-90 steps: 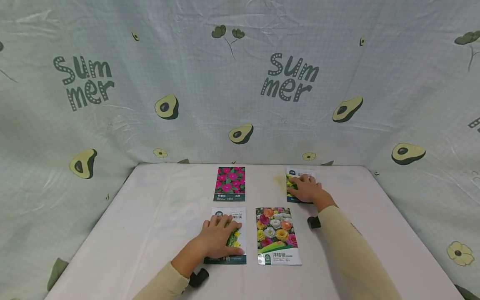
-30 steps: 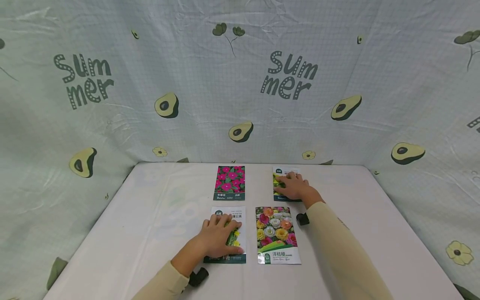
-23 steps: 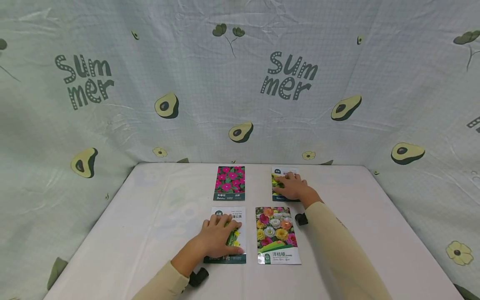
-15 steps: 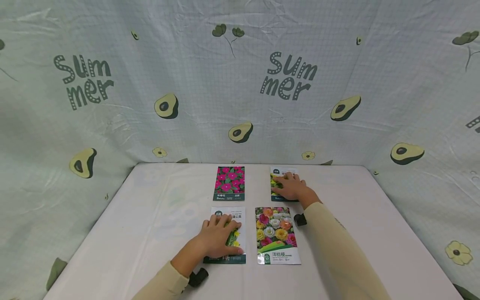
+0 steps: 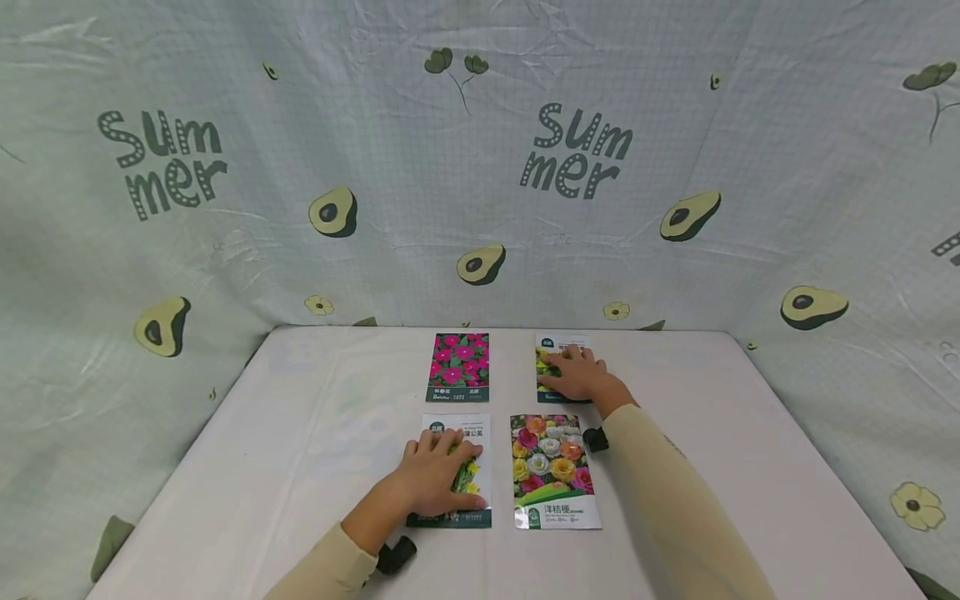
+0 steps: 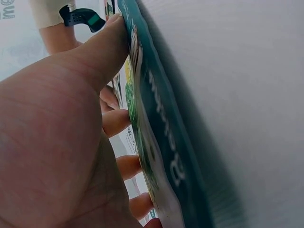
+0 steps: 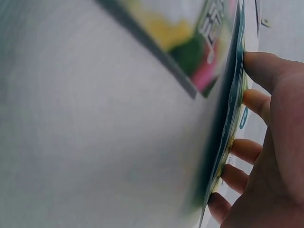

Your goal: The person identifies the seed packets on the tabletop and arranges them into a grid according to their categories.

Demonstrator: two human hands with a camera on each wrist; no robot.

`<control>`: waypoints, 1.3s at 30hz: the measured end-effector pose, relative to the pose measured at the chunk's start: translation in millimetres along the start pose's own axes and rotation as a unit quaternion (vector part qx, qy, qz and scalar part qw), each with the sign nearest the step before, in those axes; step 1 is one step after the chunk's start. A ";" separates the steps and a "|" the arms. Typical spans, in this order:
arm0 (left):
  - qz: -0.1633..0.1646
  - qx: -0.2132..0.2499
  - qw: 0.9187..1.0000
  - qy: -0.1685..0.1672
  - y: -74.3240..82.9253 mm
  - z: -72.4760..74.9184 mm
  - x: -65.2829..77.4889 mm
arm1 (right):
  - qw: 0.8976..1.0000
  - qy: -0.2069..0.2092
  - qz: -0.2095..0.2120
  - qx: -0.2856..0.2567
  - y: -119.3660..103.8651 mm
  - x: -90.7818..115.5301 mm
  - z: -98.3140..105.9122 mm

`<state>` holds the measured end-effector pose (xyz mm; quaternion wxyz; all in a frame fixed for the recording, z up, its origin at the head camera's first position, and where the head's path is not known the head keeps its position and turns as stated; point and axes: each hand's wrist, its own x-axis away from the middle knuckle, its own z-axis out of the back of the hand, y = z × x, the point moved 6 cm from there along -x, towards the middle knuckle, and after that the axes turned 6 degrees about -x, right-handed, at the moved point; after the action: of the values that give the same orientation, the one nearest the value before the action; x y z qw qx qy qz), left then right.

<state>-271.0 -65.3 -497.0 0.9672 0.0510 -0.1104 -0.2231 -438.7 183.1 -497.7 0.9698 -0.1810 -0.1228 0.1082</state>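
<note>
My left hand (image 5: 431, 475) rests with spread fingers on a white seed packet (image 5: 477, 450) with yellow flowers and a dark green bottom band, at the front left. In the left wrist view, thumb and fingertips touch the face of that packet (image 6: 159, 123). At the back right my right hand (image 5: 576, 375) lies on another white seed packet (image 5: 551, 397) with yellow flowers, covering much of it. The right wrist view has its fingertips pressing on the packet (image 7: 227, 137), which lies flat. A seed packet with pink flowers (image 5: 459, 362) lies to its left.
A larger seed packet with multicoloured roses (image 5: 553, 471) lies front right, between the arms. The white table (image 5: 337, 433) ends at a patterned cloth backdrop (image 5: 405, 167). A black strap device (image 5: 396, 554) is on the left wrist, another (image 5: 596, 439) on the right.
The right hand has slid its packet leftward along the back of the table, closer to the pink-flower packet. The left hand and the other packets have stayed put.
</note>
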 end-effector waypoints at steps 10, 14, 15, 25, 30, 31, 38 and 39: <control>0.003 -0.009 1.000 0.001 -1.2 -3.5 -2.3 | 1.000 -0.003 0.005 0.002 -4.5 -5.7 -4.6; 0.004 -0.011 1.000 0.001 -1.9 -4.1 -2.4 | 1.000 -0.009 0.011 0.006 -7.8 -8.3 -5.8; 0.005 -0.011 1.000 0.000 -1.9 -4.0 -2.3 | 1.000 -0.009 0.010 0.007 -8.4 -9.0 -6.1; 0.002 -0.004 1.000 -0.004 -0.3 -1.8 -1.9 | 1.000 -0.004 0.002 0.006 -13.5 -15.6 -10.9; 0.002 -0.005 1.000 -0.005 0.5 0.2 -0.5 | 1.000 -0.003 0.003 0.012 -17.5 -14.4 -10.7; 0.002 -0.005 1.000 -0.005 0.6 0.4 -0.3 | 1.000 -0.004 0.004 0.013 -18.5 -13.7 -10.4; 0.002 -0.004 1.000 -0.003 -1.3 -1.3 -1.6 | 1.000 -0.011 -0.003 0.022 -22.7 -12.3 -6.9; 0.002 -0.004 1.000 -0.004 -1.8 -1.5 -1.9 | 1.000 -0.011 -0.004 0.024 -22.7 -12.9 -6.8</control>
<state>-273.0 -66.1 -499.0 0.9674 0.0464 -0.1137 -0.2217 -445.2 157.0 -497.8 0.9728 -0.1563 -0.1320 0.1087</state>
